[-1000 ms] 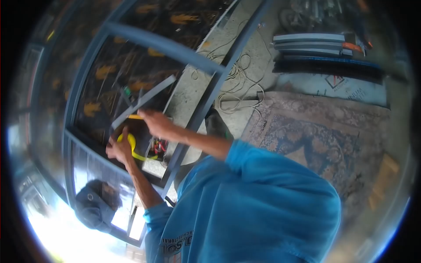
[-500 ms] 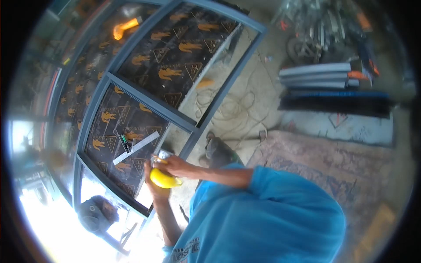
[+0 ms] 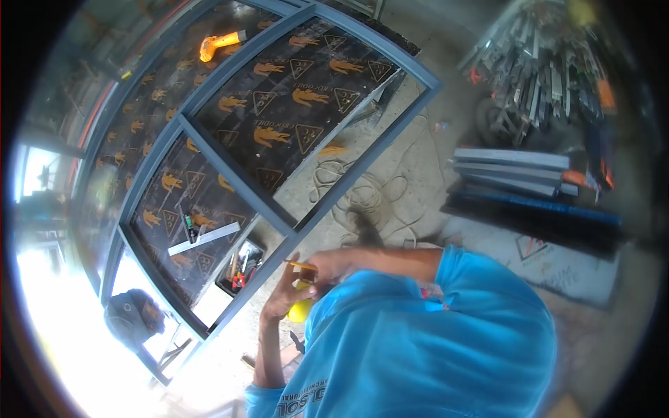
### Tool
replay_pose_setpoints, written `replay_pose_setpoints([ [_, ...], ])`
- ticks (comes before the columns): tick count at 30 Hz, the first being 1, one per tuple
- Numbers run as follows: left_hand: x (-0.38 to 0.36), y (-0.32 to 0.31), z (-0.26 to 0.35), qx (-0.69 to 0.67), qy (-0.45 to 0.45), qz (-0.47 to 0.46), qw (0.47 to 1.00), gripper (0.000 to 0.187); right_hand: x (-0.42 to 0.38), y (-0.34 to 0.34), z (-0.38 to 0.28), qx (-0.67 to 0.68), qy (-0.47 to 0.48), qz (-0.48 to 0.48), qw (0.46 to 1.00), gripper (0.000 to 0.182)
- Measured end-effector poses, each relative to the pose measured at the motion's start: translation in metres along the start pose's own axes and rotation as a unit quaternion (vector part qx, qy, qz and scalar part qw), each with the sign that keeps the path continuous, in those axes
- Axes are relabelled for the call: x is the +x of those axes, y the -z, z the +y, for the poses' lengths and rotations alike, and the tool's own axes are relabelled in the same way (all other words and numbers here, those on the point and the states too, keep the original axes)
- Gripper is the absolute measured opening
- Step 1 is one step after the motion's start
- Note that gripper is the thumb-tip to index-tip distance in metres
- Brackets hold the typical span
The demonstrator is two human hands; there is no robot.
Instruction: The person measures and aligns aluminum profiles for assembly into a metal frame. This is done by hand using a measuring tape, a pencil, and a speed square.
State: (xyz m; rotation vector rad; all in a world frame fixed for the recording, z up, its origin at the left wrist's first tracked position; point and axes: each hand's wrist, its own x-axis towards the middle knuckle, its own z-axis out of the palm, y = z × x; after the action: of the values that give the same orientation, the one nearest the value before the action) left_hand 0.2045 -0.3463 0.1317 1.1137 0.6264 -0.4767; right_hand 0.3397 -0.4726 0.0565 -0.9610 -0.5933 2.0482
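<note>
My left hand (image 3: pixel 282 296) is curled around a rounded, glossy yellow object (image 3: pixel 300 311), which shows below its fingers and is partly covered by them. My right hand (image 3: pixel 329 265) meets it just in front of my blue shirt, fingers closed and mostly hidden. Between the two hands a short, thin yellow-orange strip (image 3: pixel 301 265) sticks out; I cannot tell which hand grips it. Close beyond the hands runs the near bar of a grey-blue metal frame (image 3: pixel 244 310), lying over a dark printed board (image 3: pixel 209 160).
On the board lie a metal ruler (image 3: pixel 203 239), a small green-and-black tool (image 3: pixel 189 228) and an orange-handled tool (image 3: pixel 217 46). A tool box (image 3: pixel 240 268) sits beneath the frame. Coiled cable (image 3: pixel 362 188), stacked metal profiles (image 3: pixel 512 167) and a person in a cap (image 3: pixel 132 320) are around.
Both hands have drawn rightward and nearer my body with the yellow object, which is now more covered. The view has shifted, and the tool box has come into sight.
</note>
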Motion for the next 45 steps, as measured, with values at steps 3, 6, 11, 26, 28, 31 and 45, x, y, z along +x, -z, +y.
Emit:
replay_pose_setpoints([
  [3,0.028,0.007,-0.003,0.173,-0.036,-0.032,0.984,0.076,-0.049,0.065,-0.048,-0.056,0.031,0.091,0.994,0.016],
  [6,0.032,0.006,0.010,0.160,-0.033,0.052,0.985,0.039,-0.137,0.170,-0.113,-0.304,0.113,0.242,0.914,0.011],
  [11,0.032,0.041,-0.004,0.314,0.001,0.152,0.937,0.019,-0.289,0.326,-0.172,-0.391,0.004,0.462,0.796,0.021],
  [26,0.050,0.048,-0.004,0.390,0.085,0.261,0.879,0.018,-0.365,0.417,-0.143,-0.418,-0.029,0.561,0.714,0.034],
  [28,0.054,0.048,0.005,0.393,0.091,0.254,0.879,0.021,-0.365,0.431,-0.143,-0.418,-0.029,0.530,0.737,0.033],
  [31,0.066,0.037,0.018,0.406,0.114,0.229,0.878,0.023,-0.367,0.443,-0.150,-0.523,-0.016,0.500,0.690,0.032],
  [45,0.080,0.022,0.002,0.462,0.085,0.261,0.843,0.024,-0.369,0.440,-0.144,-0.498,-0.035,0.510,0.701,0.027],
])
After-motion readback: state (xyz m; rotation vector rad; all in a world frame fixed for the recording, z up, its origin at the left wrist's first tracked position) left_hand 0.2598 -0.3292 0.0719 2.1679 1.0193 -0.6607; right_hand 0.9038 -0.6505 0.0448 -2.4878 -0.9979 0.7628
